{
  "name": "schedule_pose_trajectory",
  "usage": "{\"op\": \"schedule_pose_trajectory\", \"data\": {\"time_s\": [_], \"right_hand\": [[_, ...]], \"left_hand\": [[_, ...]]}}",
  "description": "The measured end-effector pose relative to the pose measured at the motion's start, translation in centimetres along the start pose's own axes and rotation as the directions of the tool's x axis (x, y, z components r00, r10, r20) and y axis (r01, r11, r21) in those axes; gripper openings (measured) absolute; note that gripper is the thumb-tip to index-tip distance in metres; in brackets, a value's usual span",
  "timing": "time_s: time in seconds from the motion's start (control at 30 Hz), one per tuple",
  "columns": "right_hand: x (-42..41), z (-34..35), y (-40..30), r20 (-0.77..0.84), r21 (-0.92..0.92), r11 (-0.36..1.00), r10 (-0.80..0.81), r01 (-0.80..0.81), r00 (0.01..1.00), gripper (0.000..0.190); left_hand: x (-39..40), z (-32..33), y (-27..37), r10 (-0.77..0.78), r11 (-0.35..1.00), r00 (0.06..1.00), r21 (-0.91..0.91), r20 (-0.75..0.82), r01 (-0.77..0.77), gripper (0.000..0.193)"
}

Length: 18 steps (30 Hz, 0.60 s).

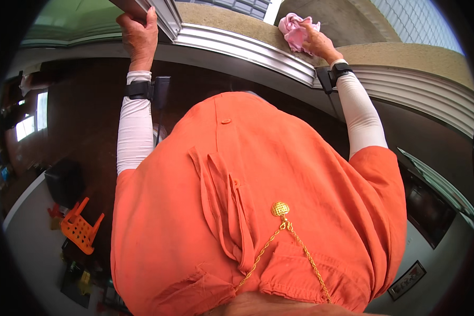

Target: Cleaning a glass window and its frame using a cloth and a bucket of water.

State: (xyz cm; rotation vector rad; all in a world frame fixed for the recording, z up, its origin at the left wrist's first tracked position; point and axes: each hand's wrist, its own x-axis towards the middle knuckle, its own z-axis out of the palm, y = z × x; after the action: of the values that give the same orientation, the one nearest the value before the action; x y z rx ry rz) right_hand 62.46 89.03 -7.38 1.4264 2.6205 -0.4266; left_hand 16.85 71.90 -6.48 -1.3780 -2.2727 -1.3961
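Note:
My left hand (140, 41) is closed around the edge of a metal-framed window sash (166, 17) at the upper left, thumb pointing up. At the upper right, my right hand (320, 44) presses a crumpled pink cloth (293, 28) onto a rough stone outer sill (231, 19). Just inside that sill runs a ribbed metal window track (245, 46). The cloth lies beyond the track, and some of my right fingers are hidden in its folds.
Greenish window glass (75, 23) fills the upper left. Outside are roof tiles (237, 4). Indoors, an orange plastic chair (79, 231) and a black box-like object (65, 182) stand at lower left. A framed picture (407, 279) hangs at lower right.

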Motion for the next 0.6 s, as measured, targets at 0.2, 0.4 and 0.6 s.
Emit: {"op": "schedule_pose_trajectory", "data": {"time_s": [0.2, 0.4, 0.6], "right_hand": [[-4.2, 3.0, -3.5, 0.017, 0.063, 0.98, -0.189, 0.187, 0.982, 0.05], [-8.8, 10.1, -1.1, 0.131, -0.198, 0.951, -0.214, 0.237, 0.968, 0.018], [-5.1, 14.3, -4.4, -0.002, -0.218, 0.946, -0.246, 0.239, 0.969, 0.014]], "left_hand": [[-1.6, -0.6, -1.6, -0.043, 0.994, 0.999, -0.105, 0.007, 0.044, 0.053], [-1.7, -2.6, 0.3, -0.011, 0.991, 0.999, -0.133, -0.043, 0.005, 0.049], [-1.1, -2.7, 0.8, -0.021, 0.992, 1.0, -0.121, -0.003, 0.021, 0.048]]}}
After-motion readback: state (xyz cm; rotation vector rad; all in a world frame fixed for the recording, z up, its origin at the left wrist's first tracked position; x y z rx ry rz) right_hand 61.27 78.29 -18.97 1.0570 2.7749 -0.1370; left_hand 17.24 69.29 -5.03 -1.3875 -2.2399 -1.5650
